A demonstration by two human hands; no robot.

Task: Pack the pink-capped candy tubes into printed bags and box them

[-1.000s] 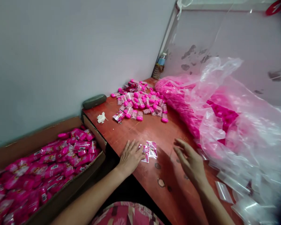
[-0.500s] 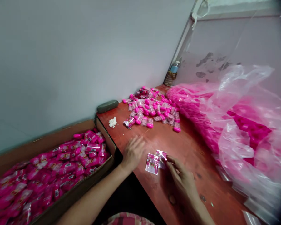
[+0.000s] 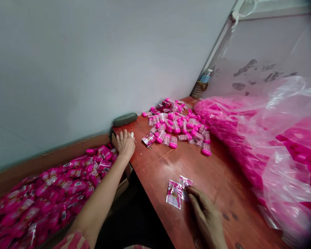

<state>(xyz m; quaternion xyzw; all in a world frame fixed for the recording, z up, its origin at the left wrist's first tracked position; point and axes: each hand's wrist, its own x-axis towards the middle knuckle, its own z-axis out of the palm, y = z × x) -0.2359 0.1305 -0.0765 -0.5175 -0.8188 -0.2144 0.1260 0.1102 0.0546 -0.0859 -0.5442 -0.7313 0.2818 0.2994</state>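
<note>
My left hand (image 3: 125,144) reaches out to the table's far left corner, its fingers spread over the edge beside a crumpled white scrap (image 3: 132,135). It covers part of that scrap, and nothing shows in its grip. Nearer to me, my right hand (image 3: 206,213) rests low over the table, thumb and forefinger closed on the edge of a small pink printed wrapper (image 3: 186,181). A second pink printed wrapper (image 3: 173,194) lies flat, partly overlapping the first. The undersides of the right fingers are hidden.
A long cardboard box (image 3: 67,142) on the left holds many pink wrapped packs. Pink-capped clear containers (image 3: 173,141) lie heaped at the back beside a foil packet (image 3: 148,139). A grey-green case (image 3: 125,119) stands by the wall. Large plastic bags (image 3: 248,128) cover the right side.
My left hand has swung left and away from me, from the middle of the table to its corner. My right hand stays by the wrappers. The view has shifted slightly left.
</note>
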